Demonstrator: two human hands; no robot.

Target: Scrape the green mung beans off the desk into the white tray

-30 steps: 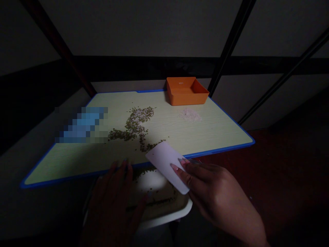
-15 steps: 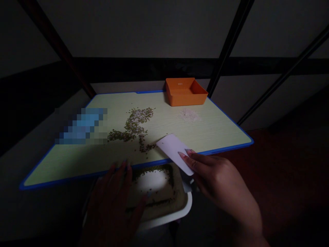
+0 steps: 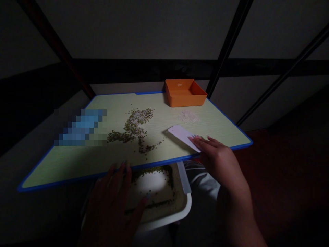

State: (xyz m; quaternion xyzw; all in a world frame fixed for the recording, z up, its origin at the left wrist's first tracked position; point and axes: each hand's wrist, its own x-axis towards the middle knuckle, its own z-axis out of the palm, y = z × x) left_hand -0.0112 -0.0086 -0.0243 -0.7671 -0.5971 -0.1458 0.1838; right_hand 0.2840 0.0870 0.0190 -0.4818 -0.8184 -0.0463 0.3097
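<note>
Head camera looking down, and we're live: my right hand point(image 3: 219, 161) is out over the near edge of the pale green tabletop point(image 3: 77, 168), fingers bunched on the end of a white plastic card point(image 3: 182, 136), pinching it. The card sticks out to the left of that hand, low over the board, and a few stray green mung beans point(image 3: 132, 128) lie just past its tip. The rest of those beans run in a loose, branching trail between my two hands and farther ahead.

My left hand point(image 3: 110, 206) is open, fingers loosely spread, its fingertips right at the table's blue rim. Directly under it sits a white tray point(image 3: 164, 213), with dark beans lying around its inside edge.

Ahead of my right hand there's a small heap of pale grains point(image 3: 188, 117), and beyond that an orange plastic tray point(image 3: 185, 94) at the far edge. Far ahead of my left hand is a blurred blue object point(image 3: 82, 127). Below my right wrist, light grey cloth point(image 3: 203, 178).
</note>
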